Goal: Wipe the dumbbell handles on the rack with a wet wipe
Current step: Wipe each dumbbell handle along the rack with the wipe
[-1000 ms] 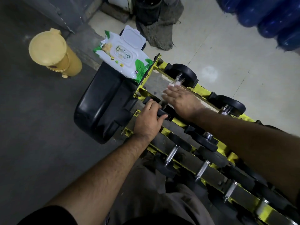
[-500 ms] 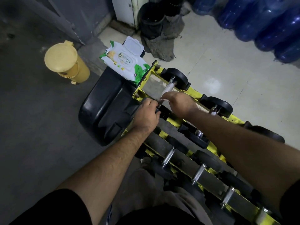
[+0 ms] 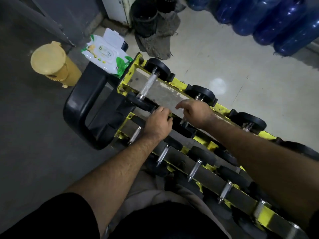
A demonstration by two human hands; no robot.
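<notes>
A yellow dumbbell rack [image 3: 179, 84] runs from upper left to lower right, with black-headed dumbbells on two tiers. The first top-tier dumbbell handle [image 3: 148, 85] lies bare and shiny. My right hand [image 3: 196, 112] curls down over the second top-tier dumbbell's handle [image 3: 184, 120], and a pale bit of the wet wipe [image 3: 182, 109] shows under its fingers. Most of that handle is hidden. My left hand [image 3: 158, 124] grips the near black head [image 3: 179, 125] of that same dumbbell. Lower-tier handles [image 3: 163, 155] sit below my forearms.
An open pack of wet wipes [image 3: 107, 54] lies on a black plastic chair [image 3: 81, 107] at the rack's left end. On the floor stand a yellow lidded bin [image 3: 51, 63], a black bucket with a rag [image 3: 144, 16], and blue water bottles [image 3: 276, 19].
Both hands have shifted right along the rack from the first dumbbell to the second. The first handle, covered by the wipe before, is now bare.
</notes>
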